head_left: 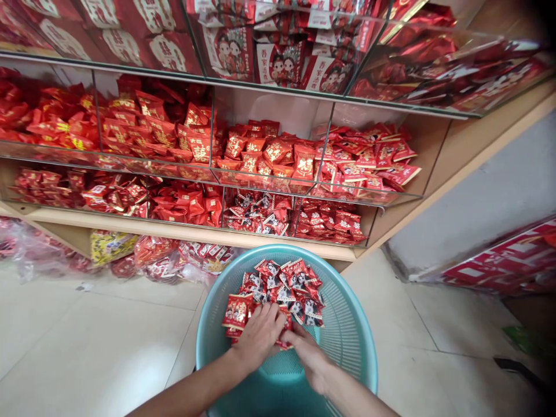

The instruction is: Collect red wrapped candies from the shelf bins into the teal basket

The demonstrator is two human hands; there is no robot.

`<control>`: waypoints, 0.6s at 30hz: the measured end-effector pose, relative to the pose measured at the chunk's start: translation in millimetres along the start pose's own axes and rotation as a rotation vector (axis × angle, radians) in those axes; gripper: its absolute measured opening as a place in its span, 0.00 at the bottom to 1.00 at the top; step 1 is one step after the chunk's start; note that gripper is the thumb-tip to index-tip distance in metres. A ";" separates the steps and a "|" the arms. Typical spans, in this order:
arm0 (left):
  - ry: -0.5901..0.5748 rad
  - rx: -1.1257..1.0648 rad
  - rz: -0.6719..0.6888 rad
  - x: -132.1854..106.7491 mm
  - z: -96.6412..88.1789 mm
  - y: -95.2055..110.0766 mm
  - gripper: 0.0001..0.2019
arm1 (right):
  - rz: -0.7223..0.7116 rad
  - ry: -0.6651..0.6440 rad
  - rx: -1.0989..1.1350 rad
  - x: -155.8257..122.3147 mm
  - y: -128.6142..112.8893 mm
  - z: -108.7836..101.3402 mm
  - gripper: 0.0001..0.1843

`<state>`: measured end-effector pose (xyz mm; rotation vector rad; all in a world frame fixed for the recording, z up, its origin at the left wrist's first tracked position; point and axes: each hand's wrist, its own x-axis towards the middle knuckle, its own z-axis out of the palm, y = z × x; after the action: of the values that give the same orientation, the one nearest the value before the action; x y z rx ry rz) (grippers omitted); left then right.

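Both hands are inside a teal plastic basket [362, 324] with slotted sides. My left hand [260, 331] has its fingers curled over small red candy packets [284, 333]. My right hand [307, 350] closes on the same small cluster from the other side, its fingertips partly hidden. Just left of my left hand lies a red packet with gold print [236, 311]. Beyond the fingers, a pile of red, black and white packets [299, 278] fills the far part of the basket.
A shelf unit with clear dividers stands ahead, its bins holding red packets [260, 156] and black-and-white ones [260, 211]. Its wooden bottom edge [174, 231] comes close to the basket. Bagged goods [156, 255] lie beneath. Tiled floor [108, 330] surrounds the basket; a wall [473, 185] stands right.
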<state>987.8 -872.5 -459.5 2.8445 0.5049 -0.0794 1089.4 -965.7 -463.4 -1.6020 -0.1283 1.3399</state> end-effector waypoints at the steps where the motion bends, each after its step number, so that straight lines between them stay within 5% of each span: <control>1: 0.011 0.000 -0.002 0.0 2.3 -0.7 0.17 | -0.002 0.005 -0.001 0.2 -0.3 0.1 0.21; 18: -0.019 0.000 -0.070 4.5 14.7 -0.1 0.21 | 0.040 0.005 0.035 -1.5 -1.5 -1.5 0.18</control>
<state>991.9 -874.7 -474.2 2.8231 0.6001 -0.1192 1090.8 -966.9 -461.5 -1.5862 -0.0703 1.3615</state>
